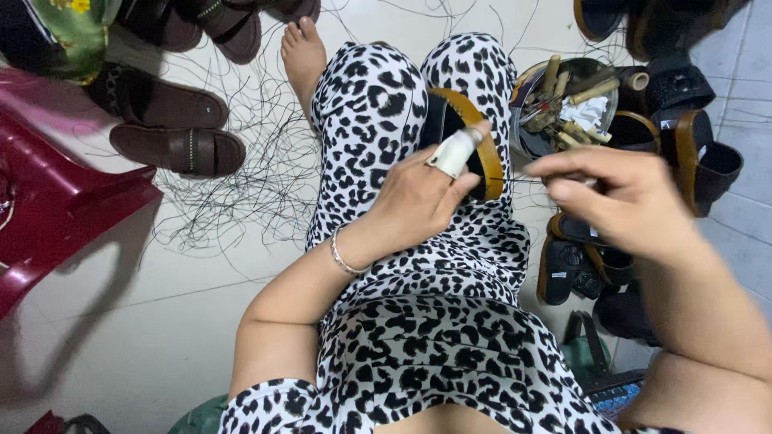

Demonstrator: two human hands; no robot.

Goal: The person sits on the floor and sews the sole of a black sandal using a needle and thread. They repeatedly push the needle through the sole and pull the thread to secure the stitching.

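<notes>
We look down at a person seated over the floor (201,321), legs in black-and-white spotted trousers (378,145), one bare foot (301,52) stretched forward.

Left hand (418,197): its grip is clenched around a sandal (474,137), black with a tan edge, which rests on the lap between the knees. One finger wears a white wrap (454,153), pressed against the tan edge. A thin bracelet (342,257) sits at the wrist.

Right hand (627,201): blurred, just to the right of the sandal. Thumb and fingers are pinched together, and a thin dark thread (515,180) runs taut from the pinch to the sandal. We cannot tell whether a needle is in that pinch.

Surroundings:
- A round metal bowl (523,137) lies beyond the right hand, filled with wooden-handled tools (579,84) and a scrap of white paper (585,112).
- More black and tan sandals (700,161) are piled on the floor to the right, near the bowl and beside the right knee.
- A pair of brown sandals (173,124) lies to the left, well apart from the hands.
- Loose black thread clippings (241,185) are scattered over the floor between the brown pair and the legs.
- A red plastic stool (48,193) stands at the far left edge.
</notes>
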